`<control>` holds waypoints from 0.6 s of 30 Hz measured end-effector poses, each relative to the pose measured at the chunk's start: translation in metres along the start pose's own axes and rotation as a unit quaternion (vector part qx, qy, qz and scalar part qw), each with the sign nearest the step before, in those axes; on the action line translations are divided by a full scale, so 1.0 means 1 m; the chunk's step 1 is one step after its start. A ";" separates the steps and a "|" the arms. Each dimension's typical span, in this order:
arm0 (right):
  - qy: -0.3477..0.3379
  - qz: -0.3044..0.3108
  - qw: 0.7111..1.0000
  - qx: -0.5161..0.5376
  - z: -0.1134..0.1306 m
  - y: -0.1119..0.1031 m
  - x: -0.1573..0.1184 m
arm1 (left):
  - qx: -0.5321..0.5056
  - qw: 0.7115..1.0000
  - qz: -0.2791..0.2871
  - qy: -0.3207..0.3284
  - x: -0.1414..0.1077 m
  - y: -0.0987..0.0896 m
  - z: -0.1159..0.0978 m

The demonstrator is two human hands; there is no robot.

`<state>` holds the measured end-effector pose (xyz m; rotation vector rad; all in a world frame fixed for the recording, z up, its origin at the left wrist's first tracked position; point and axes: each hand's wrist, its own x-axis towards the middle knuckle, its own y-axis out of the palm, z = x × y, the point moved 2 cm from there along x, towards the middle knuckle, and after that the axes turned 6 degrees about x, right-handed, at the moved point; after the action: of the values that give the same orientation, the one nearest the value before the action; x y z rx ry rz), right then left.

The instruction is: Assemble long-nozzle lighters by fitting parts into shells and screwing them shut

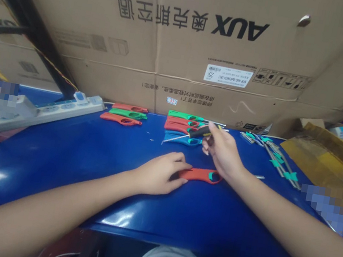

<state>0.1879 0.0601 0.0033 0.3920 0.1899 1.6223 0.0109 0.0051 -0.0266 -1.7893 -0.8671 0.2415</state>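
Observation:
My left hand (pixel 163 173) grips the left end of a red plastic handle (pixel 199 174) lying on the blue table, its fingers on either side of it. A teal piece shows at the handle's right-hand opening, and a metal rod sticks out past my right wrist. My right hand (pixel 221 148) is closed on a black-and-yellow screwdriver (pixel 200 132), raised above the red handle, its shaft pointing left. Behind it lie a green handle (pixel 182 115), red handles (pixel 177 124) and a blue handle (pixel 174 137), with teal pieces at their openings.
Red and green handles (pixel 127 113) lie at the back left, near a white power strip (pixel 62 109). Metal rods with teal pieces (pixel 280 163) lie at the right. A large cardboard box (pixel 172 49) stands along the table's back edge; more cardboard (pixel 328 160) is at the right.

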 end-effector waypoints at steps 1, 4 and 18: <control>0.016 -0.007 0.999 0.038 0.004 -0.005 -0.002 | -0.013 1.000 -0.008 0.005 0.000 0.002 0.001; 0.079 -0.034 0.989 0.120 0.012 -0.019 -0.009 | -0.044 0.999 -0.020 0.014 0.002 0.007 0.005; 0.124 -0.070 0.976 0.162 0.016 -0.042 -0.012 | -0.204 0.967 -0.140 -0.051 0.004 0.002 -0.001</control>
<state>0.2334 0.0502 0.0013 0.4129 0.6644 1.4989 0.0154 0.0067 -0.0272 -2.0127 -1.3036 -0.0332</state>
